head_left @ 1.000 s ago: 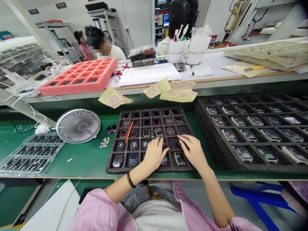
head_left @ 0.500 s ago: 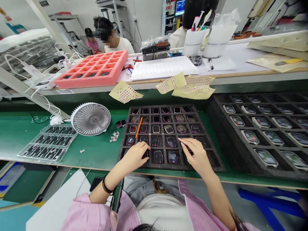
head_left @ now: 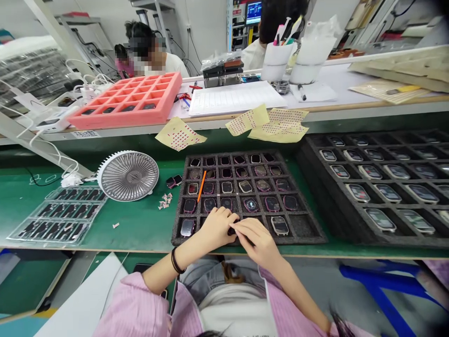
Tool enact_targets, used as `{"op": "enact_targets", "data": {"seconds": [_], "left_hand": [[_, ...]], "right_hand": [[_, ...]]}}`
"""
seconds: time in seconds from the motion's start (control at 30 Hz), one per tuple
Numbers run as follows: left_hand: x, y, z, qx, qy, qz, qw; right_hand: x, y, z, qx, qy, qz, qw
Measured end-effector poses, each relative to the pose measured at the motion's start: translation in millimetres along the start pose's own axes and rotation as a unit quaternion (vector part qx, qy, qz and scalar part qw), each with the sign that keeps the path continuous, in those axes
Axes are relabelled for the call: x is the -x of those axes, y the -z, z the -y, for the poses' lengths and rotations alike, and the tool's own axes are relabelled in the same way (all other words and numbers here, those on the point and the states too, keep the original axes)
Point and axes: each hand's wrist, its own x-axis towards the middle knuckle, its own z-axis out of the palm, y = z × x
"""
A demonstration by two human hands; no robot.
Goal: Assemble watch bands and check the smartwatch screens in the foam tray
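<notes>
Left of the black foam tray (head_left: 313, 224) lies a clear plastic tray (head_left: 56, 217) full of dark pieces. Next to it, nearer the black foam tray, stands a gray fan (head_left: 128, 176). Just left of the black foam tray is a little pile of paper bits (head_left: 165, 200).

The left hand (head_left: 217, 229) is over the bottom row of the black foam tray. Its wrist has black bands (head_left: 175, 260), and its arm comes out of a pink striped sleeve (head_left: 136, 299). This hand is curved, with the fingers bent down. The right hand (head_left: 256, 238) reaches in from the other side with its fingers long and low. The two hands touch, and a dark watch (head_left: 231, 230) shows between them. The hands are partly closed around it, but I cannot tell if they grip it.

Half a second ago, the hands were apart and open. Now they have come together.

An orange stick (head_left: 201, 186) lies across the cells of the black foam tray, above the left hand. A silver watch (head_left: 187, 228) sits left of the hands, and a pale watch (head_left: 279, 225) sits right of them. Right of the black foam tray is a bigger black tray (head_left: 351, 241) with rows of watches.
</notes>
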Motion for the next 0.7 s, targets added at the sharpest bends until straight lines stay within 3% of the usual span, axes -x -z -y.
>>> {"op": "enact_targets", "data": {"seconds": [0.2, 0.33, 0.47, 0.6, 0.7], "left_hand": [[32.1, 20.2, 27.0, 0.145, 0.039, -0.108, 0.983], [50.6, 24.1, 41.4, 0.080, 0.073, -0.033, 0.994], [47.1, 17.3, 42.2, 0.002, 0.064, 0.049, 0.997], [36.0, 15.4, 42.5, -0.059, 0.031, 0.078, 0.995], [35.0, 18.1, 48.2, -0.037, 0.000, 0.067, 0.997]], "right_hand": [[0.3, 9.6, -8.2, 0.025, -0.008, -0.031, 0.999], [3.8, 11.9, -16.2, 0.043, -0.013, -0.032, 0.998], [7.6, 4.3, -10.9, 0.033, -0.003, -0.008, 0.999], [9.5, -6.6, 2.1, 0.004, 0.022, 0.024, 0.999], [9.8, -13.8, 10.1, -0.014, 0.053, 0.055, 0.997]]}}
